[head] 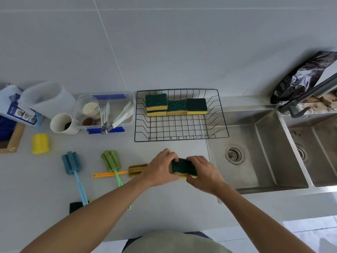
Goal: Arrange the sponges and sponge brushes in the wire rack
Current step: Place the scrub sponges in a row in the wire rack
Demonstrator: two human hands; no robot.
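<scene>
A black wire rack [217, 132] stands at the back of the counter with several green-and-yellow sponges [177, 106] lined along its far side. In front of it my left hand [160, 168] and my right hand [204, 172] both grip one green-topped yellow sponge [184, 167] just above the counter. To the left lie sponge brushes: a yellow one [40, 143], a blue one [72, 164], a green one [111, 159] and an olive one with an orange handle [136, 169]. A dark sponge [77, 207] lies partly under my left forearm.
A steel sink [255, 154] with a drain opens right of the counter, a second basin beyond it. A clear box [107, 110] of utensils, a white cup [63, 124] and a translucent jug [47, 99] stand left of the rack. A dark bag [306, 75] leans at the right.
</scene>
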